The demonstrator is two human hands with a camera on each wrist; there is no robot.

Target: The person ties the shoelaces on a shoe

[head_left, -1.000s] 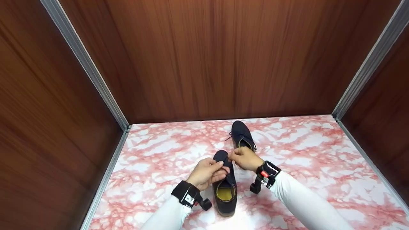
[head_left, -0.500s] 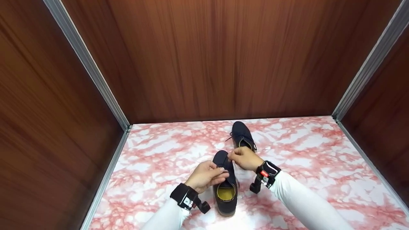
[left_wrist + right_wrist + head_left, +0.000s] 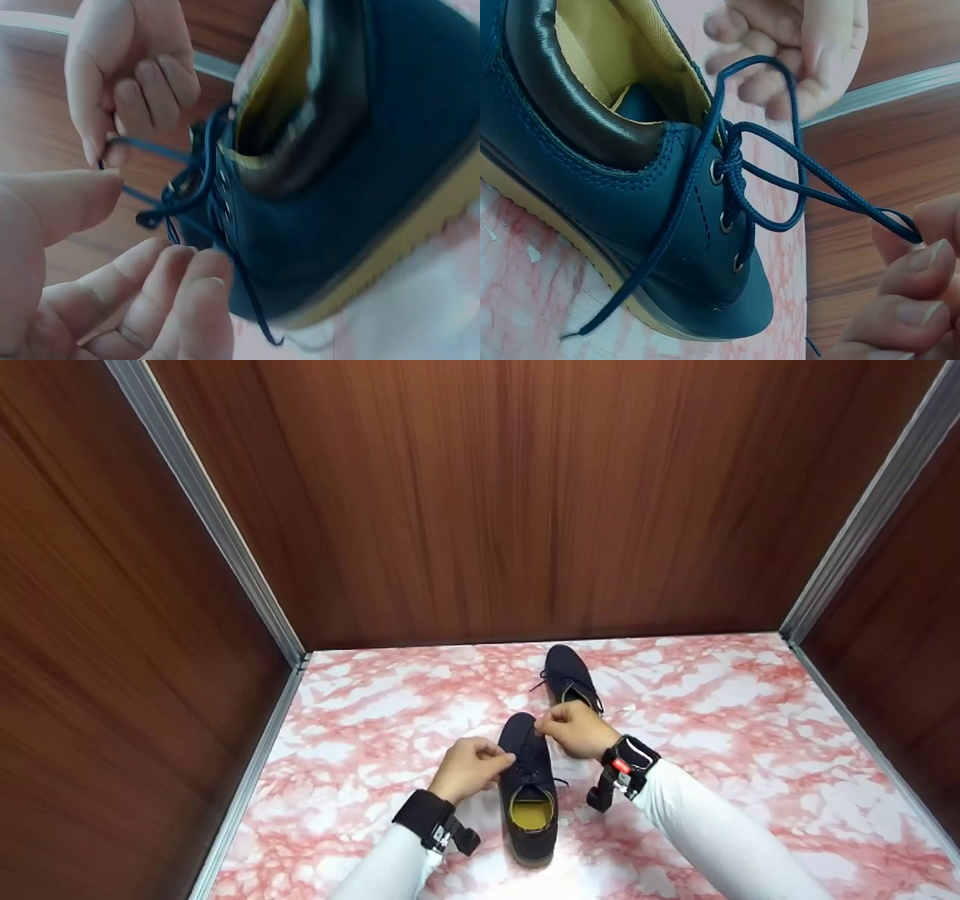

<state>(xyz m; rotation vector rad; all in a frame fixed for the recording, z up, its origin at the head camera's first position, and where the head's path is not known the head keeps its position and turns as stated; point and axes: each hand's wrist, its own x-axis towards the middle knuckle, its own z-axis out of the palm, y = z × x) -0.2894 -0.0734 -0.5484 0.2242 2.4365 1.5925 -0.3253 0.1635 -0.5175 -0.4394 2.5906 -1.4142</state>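
The nearer navy shoe (image 3: 532, 849), yellow inside, stands sole-down on the floor with its toe pointing away. Over its left side, my left hand (image 3: 471, 769) has thumb and fingers parted, close to the laces but gripping nothing that I can see. Beyond the laces my right hand (image 3: 576, 730) pinches a drawn-out loop of blue shoelace (image 3: 802, 154) between thumb and forefinger. A second, slack loop encircles the base of the pinched one in the right wrist view. One lace end (image 3: 592, 322) hangs down the shoe's side.
A second navy shoe (image 3: 564, 664) with tied laces lies farther back, partly behind my right hand. Red-and-white marbled flooring (image 3: 360, 765) surrounds both shoes. Brown wood-grain panels (image 3: 480, 510) enclose the space at back and sides.
My left hand has let go of the lace and drawn back to the left, its fingers parting. A lace end now lies across the shoe's right side. My right hand holds nearly still.
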